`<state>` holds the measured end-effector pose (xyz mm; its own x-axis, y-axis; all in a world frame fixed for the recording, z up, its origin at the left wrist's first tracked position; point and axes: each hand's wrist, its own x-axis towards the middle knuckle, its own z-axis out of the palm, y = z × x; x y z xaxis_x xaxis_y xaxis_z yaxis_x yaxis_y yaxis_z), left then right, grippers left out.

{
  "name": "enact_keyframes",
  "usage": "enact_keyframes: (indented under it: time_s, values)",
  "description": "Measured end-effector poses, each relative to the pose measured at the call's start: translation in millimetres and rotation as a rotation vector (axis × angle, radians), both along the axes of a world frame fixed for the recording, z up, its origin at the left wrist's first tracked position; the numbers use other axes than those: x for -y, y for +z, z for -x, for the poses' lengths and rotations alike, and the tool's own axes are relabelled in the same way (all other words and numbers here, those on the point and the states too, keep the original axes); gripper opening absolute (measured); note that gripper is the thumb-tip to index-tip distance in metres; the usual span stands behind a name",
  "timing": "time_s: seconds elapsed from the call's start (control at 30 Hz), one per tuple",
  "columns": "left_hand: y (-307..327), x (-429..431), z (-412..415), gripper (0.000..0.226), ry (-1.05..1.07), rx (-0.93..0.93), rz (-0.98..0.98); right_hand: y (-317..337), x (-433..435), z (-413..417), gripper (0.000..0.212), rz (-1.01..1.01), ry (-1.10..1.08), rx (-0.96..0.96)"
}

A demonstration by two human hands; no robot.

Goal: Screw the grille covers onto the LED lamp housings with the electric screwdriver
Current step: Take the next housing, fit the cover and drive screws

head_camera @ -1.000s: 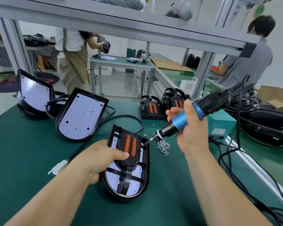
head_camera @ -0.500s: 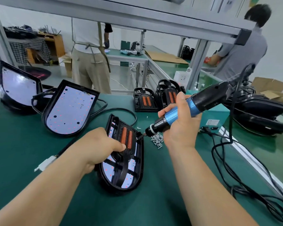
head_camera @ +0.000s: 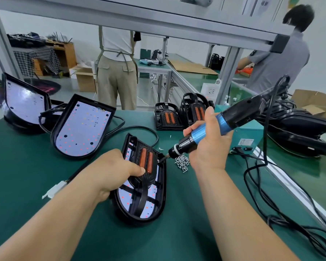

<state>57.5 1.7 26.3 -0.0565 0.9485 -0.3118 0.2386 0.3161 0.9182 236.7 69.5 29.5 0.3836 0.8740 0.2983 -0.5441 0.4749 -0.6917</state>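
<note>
Green mat [head_camera: 36, 178] covers the bench; behind it, two people stand in the workshop. At centre, the left hand [head_camera: 111, 172] presses the grille cover [head_camera: 146, 162] onto the lamp housing [head_camera: 161, 200], and the right hand [head_camera: 207, 147] grips the screwdriver [head_camera: 224, 122] above the loose screws [head_camera: 182, 162].

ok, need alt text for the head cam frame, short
A right hand holds a blue and black electric screwdriver with its bit at the right edge of a grille cover that a left hand presses onto an LED lamp housing on a green table. Loose screws lie beside it.
</note>
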Motion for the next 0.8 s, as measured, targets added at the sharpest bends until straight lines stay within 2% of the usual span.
enact_keyframes:
  time_s: [0.2,0.37,0.47,0.63,0.8]
  values:
    - [-3.4,-2.6,1.7,0.019,0.009,-0.018,-0.003,-0.4,0.2,0.7,0.017,-0.016,0.013,0.02]
    - [-3.4,-1.4,2.5,0.032,0.01,-0.011,0.003,-1.6,0.4,-1.1,0.02,-0.014,0.028,0.001]
    - [-4.0,-1.7,2.1,0.018,0.009,-0.012,-0.003,-0.8,0.5,-0.5,0.016,-0.022,0.034,0.004]
    - [-4.8,-2.1,1.9,0.016,0.016,-0.008,-0.007,0.5,0.3,0.8,0.027,-0.041,0.044,0.036]
    - [-4.8,-1.6,2.8,0.017,0.022,0.007,0.002,-0.9,0.2,-1.1,0.017,0.004,0.036,-0.019]
